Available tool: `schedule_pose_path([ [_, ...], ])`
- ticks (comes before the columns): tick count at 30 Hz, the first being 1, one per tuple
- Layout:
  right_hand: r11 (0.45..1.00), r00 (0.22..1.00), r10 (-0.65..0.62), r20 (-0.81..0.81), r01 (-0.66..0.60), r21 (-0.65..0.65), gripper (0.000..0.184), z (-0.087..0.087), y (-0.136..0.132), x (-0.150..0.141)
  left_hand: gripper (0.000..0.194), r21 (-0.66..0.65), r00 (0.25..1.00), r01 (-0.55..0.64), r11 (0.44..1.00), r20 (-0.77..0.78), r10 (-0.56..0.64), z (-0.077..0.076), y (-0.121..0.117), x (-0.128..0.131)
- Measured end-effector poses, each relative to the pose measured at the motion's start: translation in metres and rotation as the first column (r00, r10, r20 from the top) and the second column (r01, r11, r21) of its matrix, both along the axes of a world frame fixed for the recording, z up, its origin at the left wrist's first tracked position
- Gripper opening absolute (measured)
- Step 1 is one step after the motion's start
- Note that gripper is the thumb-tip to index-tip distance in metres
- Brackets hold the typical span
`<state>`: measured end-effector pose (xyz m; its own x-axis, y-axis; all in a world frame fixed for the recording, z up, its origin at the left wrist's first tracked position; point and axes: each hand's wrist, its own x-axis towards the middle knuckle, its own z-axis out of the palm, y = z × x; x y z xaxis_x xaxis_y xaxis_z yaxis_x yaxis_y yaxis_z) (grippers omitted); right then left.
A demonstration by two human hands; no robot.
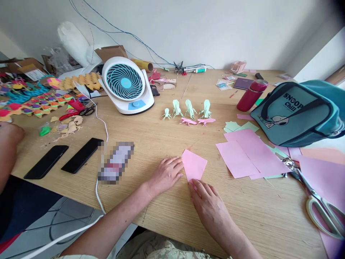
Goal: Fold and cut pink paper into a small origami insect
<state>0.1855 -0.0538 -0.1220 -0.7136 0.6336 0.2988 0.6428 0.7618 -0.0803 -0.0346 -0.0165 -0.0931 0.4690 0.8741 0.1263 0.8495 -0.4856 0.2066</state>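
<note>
A small folded piece of pink paper [195,162] lies on the table in front of me. My left hand [167,174] is at its left corner, fingers close together and fingertips touching the edge. The near corner is held by my right hand [206,198], with thumb and fingers closed over it and hiding that tip. Beyond the paper stand several pale green folded-paper figures [189,109] and two pink ones [206,121]. To the right, larger pink sheets [244,154] overlap some pale green paper [248,126].
Large scissors [314,190] lie at the right among pink sheets. Behind them are a teal bag [299,113] and red bottle [252,95]. A white fan [126,84] and dark phones [82,155] are left. Another person's arm [9,144] rests at the left edge.
</note>
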Motion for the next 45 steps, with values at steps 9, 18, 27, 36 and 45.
schedule_pose_path([
  [9, 0.999, 0.998, 0.027, -0.062, -0.026, 0.024, 0.040, 0.003, -0.017, 0.007, 0.035, -0.096, 0.987, -0.159, 0.983, -0.015, 0.159, 0.022, 0.015, 0.018],
  [18, 0.999, 0.996, 0.040, -0.079, -0.038, 0.022, 0.035, 0.007, -0.016, 0.007, 0.012, -0.390, 0.985, -0.156, 0.908, -0.128, 0.114, 0.042, 0.073, 0.013],
  [27, 0.998, 0.995, 0.061, -0.078, -0.060, 0.023, 0.035, 0.007, -0.016, 0.010, 0.023, -0.577, 0.956, -0.255, 0.776, -0.270, 0.113, 0.051, 0.114, 0.022],
  [36, 0.995, 0.995, 0.076, -0.071, -0.071, 0.070, 0.035, 0.001, -0.018, 0.014, 0.022, -0.693, 0.964, -0.259, 0.673, -0.232, 0.132, 0.050, 0.129, 0.016],
  [45, 0.985, 0.990, 0.113, -0.080, -0.102, 0.140, 0.037, -0.010, -0.018, 0.019, 0.014, -0.797, 0.948, -0.316, 0.514, -0.248, 0.199, 0.050, 0.128, 0.010],
])
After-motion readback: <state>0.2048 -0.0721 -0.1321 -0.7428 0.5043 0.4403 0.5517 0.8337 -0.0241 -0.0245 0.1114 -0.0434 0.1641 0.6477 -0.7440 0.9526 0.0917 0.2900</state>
